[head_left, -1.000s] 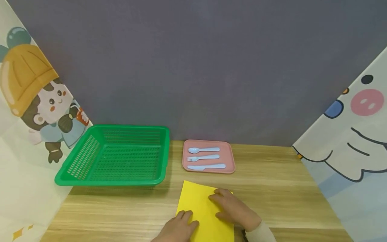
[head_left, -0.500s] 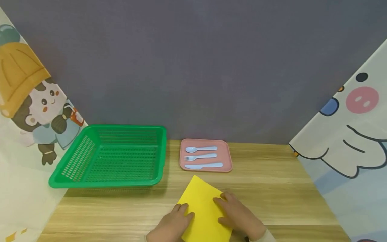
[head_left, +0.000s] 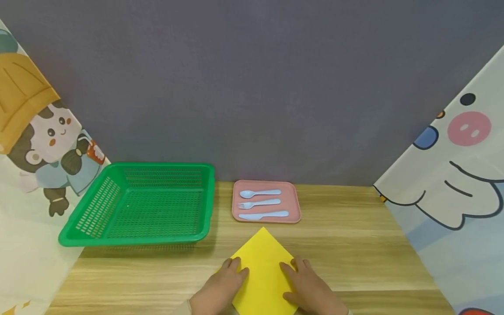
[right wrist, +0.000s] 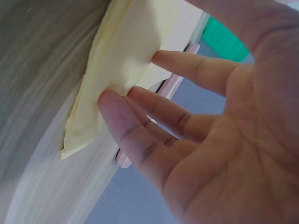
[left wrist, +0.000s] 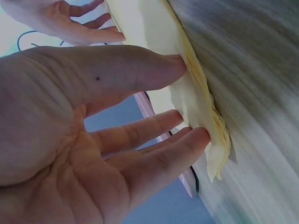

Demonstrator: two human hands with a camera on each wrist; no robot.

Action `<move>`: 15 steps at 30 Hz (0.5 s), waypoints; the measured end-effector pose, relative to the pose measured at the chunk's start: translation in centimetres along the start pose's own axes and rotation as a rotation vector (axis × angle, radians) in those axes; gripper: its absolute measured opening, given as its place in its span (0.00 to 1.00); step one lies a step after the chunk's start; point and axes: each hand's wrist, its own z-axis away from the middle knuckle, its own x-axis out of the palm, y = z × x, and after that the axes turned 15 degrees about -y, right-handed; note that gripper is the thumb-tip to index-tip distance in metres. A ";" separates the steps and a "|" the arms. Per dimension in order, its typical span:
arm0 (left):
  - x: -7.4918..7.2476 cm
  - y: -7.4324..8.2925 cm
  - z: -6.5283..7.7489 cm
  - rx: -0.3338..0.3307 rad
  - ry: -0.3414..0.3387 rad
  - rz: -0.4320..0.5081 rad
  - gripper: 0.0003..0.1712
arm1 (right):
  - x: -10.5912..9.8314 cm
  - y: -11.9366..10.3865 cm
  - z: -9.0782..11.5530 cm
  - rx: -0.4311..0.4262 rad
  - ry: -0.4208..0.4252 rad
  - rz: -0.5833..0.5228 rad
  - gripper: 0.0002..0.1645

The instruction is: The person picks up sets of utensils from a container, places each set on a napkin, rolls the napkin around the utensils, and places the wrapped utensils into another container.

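Observation:
A yellow napkin (head_left: 263, 267) lies on the wooden table with one corner pointing away from me. In the left wrist view the napkin (left wrist: 196, 93) shows thin, slightly ruffled layers along its edge. My left hand (head_left: 221, 285) rests its fingertips on the napkin's left side, thumb toward the middle. On the opposite side, the fingers of my right hand (head_left: 309, 285) are spread and touch the napkin near its right corner. Fingertips of the right hand (right wrist: 201, 140) press lightly on the layered napkin (right wrist: 112, 60) in the right wrist view. The napkin's near corner is cut off by the head view's bottom edge.
Beyond the napkin sits a pink tray (head_left: 293, 205) holding a pale blue spoon (head_left: 260, 193), fork (head_left: 259, 204) and knife (head_left: 264, 215). A green basket (head_left: 134, 240) stands at the back left. A dark grey wall panel (head_left: 252, 87) rises behind the table.
The napkin has turned clockwise into a diamond position under both hands. Both hands have shifted with it, the left one upward and the right one slightly lower. The view has drifted slightly.

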 end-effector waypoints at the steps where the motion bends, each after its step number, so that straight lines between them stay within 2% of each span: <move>1: 0.0 0.0 0.0 0.004 0.005 0.003 0.27 | 0.0 0.0 0.0 0.003 0.001 0.004 0.39; 9: 0.1 -0.2 -0.1 0.000 0.010 0.049 0.26 | 0.2 0.0 -0.1 0.029 -0.015 0.005 0.39; 15: 0.3 -0.3 0.0 0.007 0.018 0.025 0.27 | 0.3 0.1 0.0 0.022 -0.004 0.000 0.39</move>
